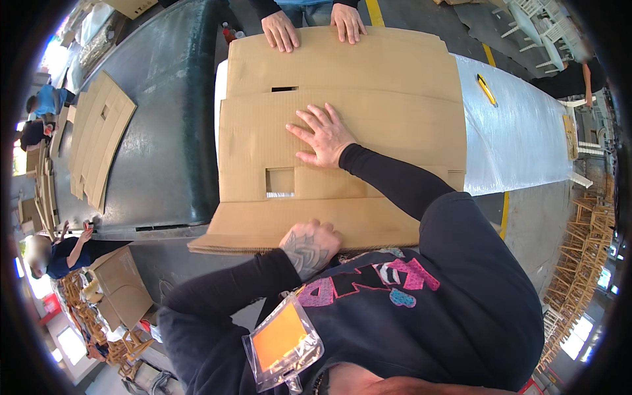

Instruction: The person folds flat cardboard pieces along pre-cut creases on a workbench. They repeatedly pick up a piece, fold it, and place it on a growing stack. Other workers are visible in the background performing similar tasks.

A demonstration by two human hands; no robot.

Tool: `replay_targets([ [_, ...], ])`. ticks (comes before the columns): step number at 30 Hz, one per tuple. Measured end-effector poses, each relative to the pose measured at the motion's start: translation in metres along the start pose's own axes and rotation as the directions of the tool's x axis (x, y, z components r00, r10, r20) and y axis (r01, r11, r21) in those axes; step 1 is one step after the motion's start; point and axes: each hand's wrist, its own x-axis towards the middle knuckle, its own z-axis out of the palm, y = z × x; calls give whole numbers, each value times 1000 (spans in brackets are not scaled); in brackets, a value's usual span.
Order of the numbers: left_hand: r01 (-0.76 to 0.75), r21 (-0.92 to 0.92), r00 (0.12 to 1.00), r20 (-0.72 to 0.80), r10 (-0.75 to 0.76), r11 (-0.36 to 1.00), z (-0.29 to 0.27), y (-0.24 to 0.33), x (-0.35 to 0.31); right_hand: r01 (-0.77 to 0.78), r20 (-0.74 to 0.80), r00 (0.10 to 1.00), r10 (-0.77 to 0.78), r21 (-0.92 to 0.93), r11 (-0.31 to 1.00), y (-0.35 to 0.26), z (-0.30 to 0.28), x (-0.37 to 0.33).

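You seem to be steadying the large cardboard sheet [388, 141], which lies over a film-wrapped surface [510, 138] right in front of you. Your right hand [322, 135] is spread flat on its middle — fingers splayed, palm down, grasping nothing. Your left hand [311, 245] curls at the near edge; whether it pinches the board you cannot tell from here. A co-worker's hands [280, 31] rest at the far edge, so the next move probably calls for matching their pressure — and minding the yellow knife [486, 90] off to the right.
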Motion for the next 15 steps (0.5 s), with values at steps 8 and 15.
replay_targets([
  [8,-200,-15,980,13,200,980,-77,-11,20,-18,-28,999,17,-20,1000,3,-2,2],
  [15,-160,-50,980,109,165,986,-56,4,-12,-141,187,977,103,204,969,30,-22,39],
])
